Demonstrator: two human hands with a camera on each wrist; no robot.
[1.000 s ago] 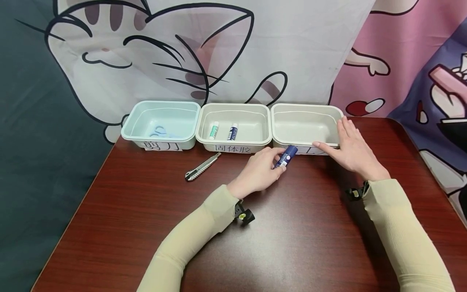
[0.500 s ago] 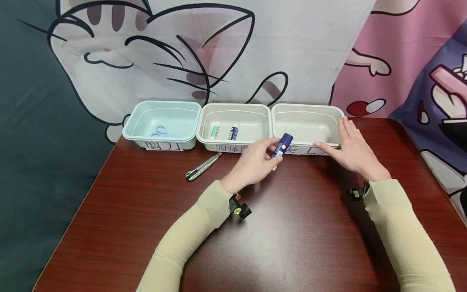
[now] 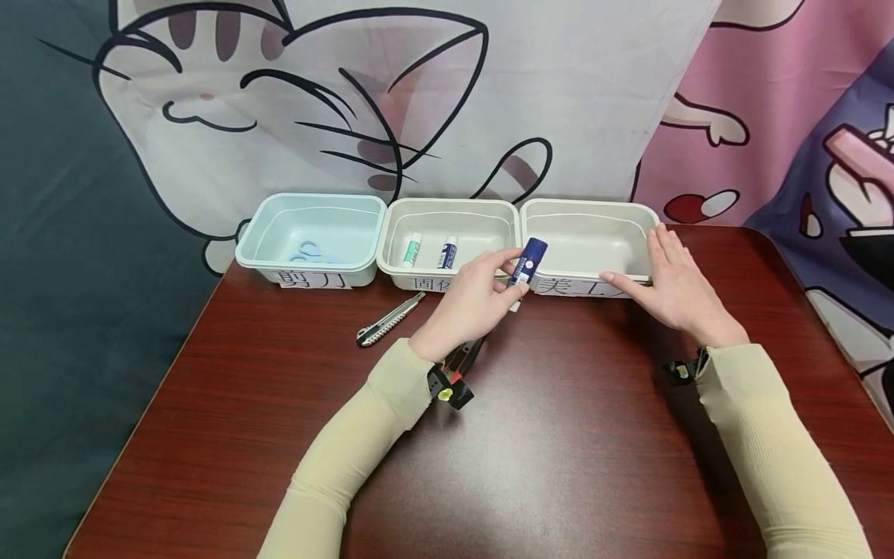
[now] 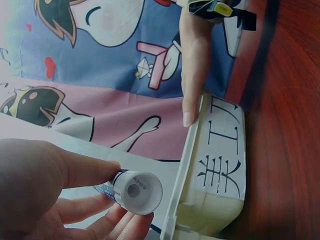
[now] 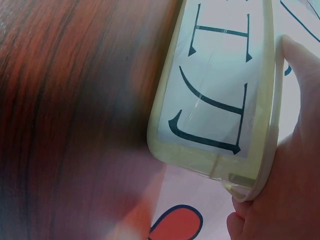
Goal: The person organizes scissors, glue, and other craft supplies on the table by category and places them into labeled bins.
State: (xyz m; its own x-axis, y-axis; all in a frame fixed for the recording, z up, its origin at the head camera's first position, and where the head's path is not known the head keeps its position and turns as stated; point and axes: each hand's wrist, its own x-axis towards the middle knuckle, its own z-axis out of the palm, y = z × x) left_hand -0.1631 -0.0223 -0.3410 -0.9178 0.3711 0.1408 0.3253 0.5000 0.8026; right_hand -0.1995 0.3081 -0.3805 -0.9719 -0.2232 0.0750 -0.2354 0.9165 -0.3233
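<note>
My left hand [image 3: 471,301] grips a dark blue glue stick [image 3: 528,261] between thumb and fingers, tilted, over the front edges of the middle and right bins. In the left wrist view its white round base [image 4: 145,194] faces the camera. With straight fingers, my right hand [image 3: 680,291] rests at the front right corner of the right grey bin [image 3: 594,206], thumb on the front rim. The middle grey bin [image 3: 454,205] holds a green-and-white glue stick [image 3: 411,250] and a blue-and-white one [image 3: 448,253].
A light blue bin [image 3: 314,200] with blue scissors [image 3: 307,251] inside stands at the left. A utility knife [image 3: 389,320] lies on the wooden table [image 3: 559,466]. A black-and-red object [image 3: 461,357] is partly hidden by my left wrist. Printed cloth hangs behind.
My left hand has moved left and away from me, with the glue stick rising to overlap the right bin's left end. The black-and-red object has come into view. My right hand stays put.
</note>
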